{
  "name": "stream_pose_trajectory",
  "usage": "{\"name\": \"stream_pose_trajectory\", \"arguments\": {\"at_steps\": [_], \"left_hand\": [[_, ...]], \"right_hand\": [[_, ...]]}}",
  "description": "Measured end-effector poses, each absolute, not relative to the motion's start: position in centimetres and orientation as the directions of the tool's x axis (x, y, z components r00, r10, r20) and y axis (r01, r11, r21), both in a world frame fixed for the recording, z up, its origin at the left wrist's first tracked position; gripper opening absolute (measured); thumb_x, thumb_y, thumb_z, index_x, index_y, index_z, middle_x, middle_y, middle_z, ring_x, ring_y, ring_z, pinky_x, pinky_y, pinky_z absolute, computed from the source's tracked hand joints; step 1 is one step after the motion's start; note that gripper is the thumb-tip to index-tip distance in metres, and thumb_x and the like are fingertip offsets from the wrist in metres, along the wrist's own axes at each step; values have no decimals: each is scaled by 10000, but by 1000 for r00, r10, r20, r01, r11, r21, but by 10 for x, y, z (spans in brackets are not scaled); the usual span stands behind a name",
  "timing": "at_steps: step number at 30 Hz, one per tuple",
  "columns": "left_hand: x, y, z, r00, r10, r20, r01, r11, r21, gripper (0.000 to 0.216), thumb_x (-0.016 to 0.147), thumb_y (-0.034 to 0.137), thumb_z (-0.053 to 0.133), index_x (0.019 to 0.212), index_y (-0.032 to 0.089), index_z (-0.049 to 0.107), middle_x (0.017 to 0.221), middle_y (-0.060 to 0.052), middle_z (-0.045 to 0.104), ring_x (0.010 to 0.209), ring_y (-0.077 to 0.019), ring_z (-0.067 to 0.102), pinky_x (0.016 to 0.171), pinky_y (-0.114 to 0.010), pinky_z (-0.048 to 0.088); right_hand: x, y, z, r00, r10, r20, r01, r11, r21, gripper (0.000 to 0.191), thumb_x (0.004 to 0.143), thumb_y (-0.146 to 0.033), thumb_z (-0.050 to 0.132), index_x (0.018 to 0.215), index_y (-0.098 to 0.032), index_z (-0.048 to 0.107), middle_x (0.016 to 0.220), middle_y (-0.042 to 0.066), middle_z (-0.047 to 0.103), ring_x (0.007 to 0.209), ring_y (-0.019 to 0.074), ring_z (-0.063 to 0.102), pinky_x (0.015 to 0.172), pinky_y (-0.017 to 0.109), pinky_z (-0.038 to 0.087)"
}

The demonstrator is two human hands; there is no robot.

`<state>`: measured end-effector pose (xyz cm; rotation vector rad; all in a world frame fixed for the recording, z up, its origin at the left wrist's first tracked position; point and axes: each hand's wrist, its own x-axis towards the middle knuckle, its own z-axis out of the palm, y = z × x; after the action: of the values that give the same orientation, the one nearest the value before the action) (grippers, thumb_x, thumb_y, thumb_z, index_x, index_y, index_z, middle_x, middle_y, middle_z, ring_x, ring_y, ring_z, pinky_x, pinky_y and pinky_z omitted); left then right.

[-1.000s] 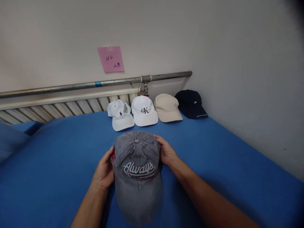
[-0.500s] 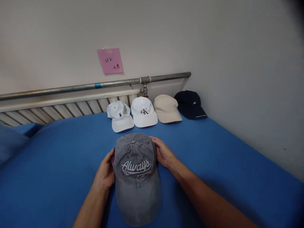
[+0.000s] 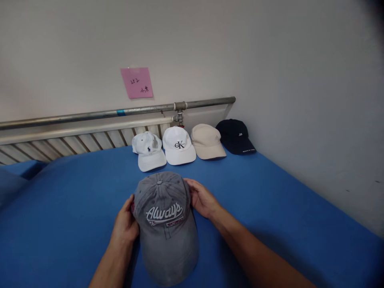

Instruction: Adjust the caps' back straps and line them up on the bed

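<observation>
One grey cap (image 3: 166, 224) lettered "Always" sits crown-up on the blue bed (image 3: 75, 208), brim toward the near edge. The left hand (image 3: 126, 224) and right hand (image 3: 201, 199) grasp its crown from either side. Four caps line the far edge: two white caps (image 3: 149, 151), one beige cap (image 3: 207, 141), one navy cap (image 3: 235, 137).

Grey cap (image 3: 166, 224) (white "Always" lettering) on blue bedding (image 3: 270, 192); pink note (image 3: 137, 82) above.

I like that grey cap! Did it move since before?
Yes. The grey cap slid a little left, judged against the white caps behind it.
</observation>
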<state>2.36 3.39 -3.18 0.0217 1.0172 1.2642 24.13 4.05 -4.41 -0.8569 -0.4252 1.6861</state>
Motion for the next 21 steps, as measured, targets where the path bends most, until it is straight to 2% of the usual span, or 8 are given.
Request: {"name": "stream_pose_trajectory", "arguments": {"at_steps": [4, 10, 14, 21], "left_hand": [[26, 33, -28, -58, 804, -591, -760, 349, 548, 317, 925, 166, 412, 753, 130, 676, 582, -55, 720, 767, -241, 739, 848, -393, 571], [27, 31, -26, -10, 782, -623, -710, 433, 555, 345, 941, 177, 391, 734, 129, 662, 601, -69, 729, 720, -240, 741, 796, -387, 584], [26, 32, -28, -47, 798, -600, -696, 405, 593, 361, 951, 171, 378, 707, 140, 642, 573, -48, 719, 668, -224, 738, 786, -375, 586], [25, 32, -31, -56, 789, -611, -656, 433, 619, 281, 947, 198, 405, 964, 117, 674, 615, -47, 735, 663, -237, 738, 773, -395, 588]], "right_hand": [[240, 41, -47, -54, 951, -306, -692, -256, -675, 138, 652, -249, 718, 790, -235, 719, 724, -35, 702, 660, 135, 588, 623, 259, 441], [239, 40, -47, -45, 951, -306, -677, -254, -690, 104, 673, -248, 710, 769, -209, 715, 762, -8, 705, 741, 152, 606, 708, 273, 448], [239, 37, -48, -43, 951, -306, -661, -257, -705, 122, 669, -265, 716, 770, -197, 715, 732, -7, 696, 702, 142, 600, 663, 259, 440], [239, 38, -51, -30, 954, -299, -659, -244, -712, 178, 651, -259, 717, 823, -216, 709, 689, -27, 678, 613, 125, 575, 574, 247, 418]]}}
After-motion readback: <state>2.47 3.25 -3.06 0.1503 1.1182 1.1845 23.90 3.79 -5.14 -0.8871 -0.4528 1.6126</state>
